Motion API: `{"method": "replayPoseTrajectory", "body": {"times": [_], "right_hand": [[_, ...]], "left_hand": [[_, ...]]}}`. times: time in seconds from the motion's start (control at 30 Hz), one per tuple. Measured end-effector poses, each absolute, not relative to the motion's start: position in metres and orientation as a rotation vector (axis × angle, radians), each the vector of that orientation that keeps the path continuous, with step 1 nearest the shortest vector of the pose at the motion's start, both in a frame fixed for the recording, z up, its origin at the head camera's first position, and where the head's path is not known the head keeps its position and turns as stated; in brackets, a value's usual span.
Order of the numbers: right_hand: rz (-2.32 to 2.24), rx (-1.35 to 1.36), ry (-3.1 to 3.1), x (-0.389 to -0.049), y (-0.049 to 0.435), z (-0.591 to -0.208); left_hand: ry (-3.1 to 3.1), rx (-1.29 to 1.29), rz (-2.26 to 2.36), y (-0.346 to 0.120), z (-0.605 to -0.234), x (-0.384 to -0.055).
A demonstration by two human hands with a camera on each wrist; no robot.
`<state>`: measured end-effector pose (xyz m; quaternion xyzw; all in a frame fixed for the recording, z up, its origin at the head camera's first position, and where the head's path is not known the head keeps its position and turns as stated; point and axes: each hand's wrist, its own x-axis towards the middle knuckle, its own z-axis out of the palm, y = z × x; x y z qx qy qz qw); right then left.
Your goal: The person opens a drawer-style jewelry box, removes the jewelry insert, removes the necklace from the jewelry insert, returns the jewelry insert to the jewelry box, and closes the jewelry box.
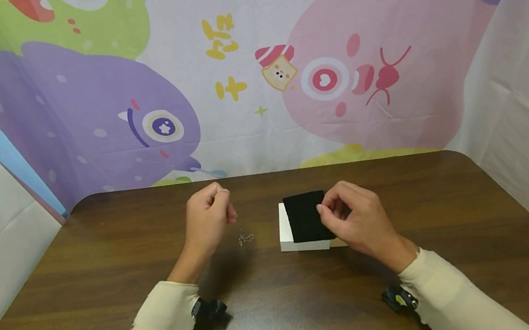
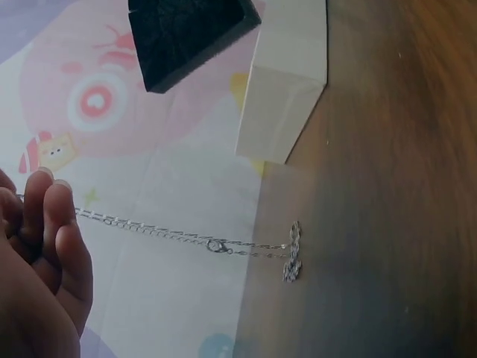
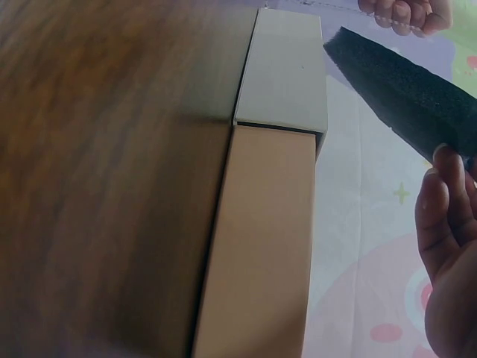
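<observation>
My left hand [image 1: 207, 218] pinches a thin silver chain necklace [image 2: 171, 235] between thumb and curled fingers. The strand hangs down with a small clasp [image 2: 216, 245] along it, and its lower end gathers in a small heap on the tabletop. On the right, my right hand [image 1: 356, 220] grips the edge of a flat black foam pad [image 1: 307, 217], which is tilted above a box. White at its left part [image 3: 283, 67] and tan at its right part [image 3: 261, 231], the box lies on the table. The pad hides most of its top in the head view.
The brown wooden table [image 1: 271, 306] runs back to a cloth backdrop [image 1: 252, 139] printed with cartoon figures. Pale panels [image 1: 519, 76] stand at both sides. A dark strapped device [image 1: 399, 299] sits at each wrist, over cream sleeves.
</observation>
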<state>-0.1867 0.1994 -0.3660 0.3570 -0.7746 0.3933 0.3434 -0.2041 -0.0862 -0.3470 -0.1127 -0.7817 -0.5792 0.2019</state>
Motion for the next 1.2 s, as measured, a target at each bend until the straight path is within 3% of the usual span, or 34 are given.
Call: {"method": "replayPoseTrajectory", "body": {"times": [1.2], "right_hand": [[1.018,0.905,-1.986,-0.1858,0.1989,-0.3654]], "left_hand": [[-2.372,-0.381,-1.502,-0.0834,-0.3516,-0.2015]]}}
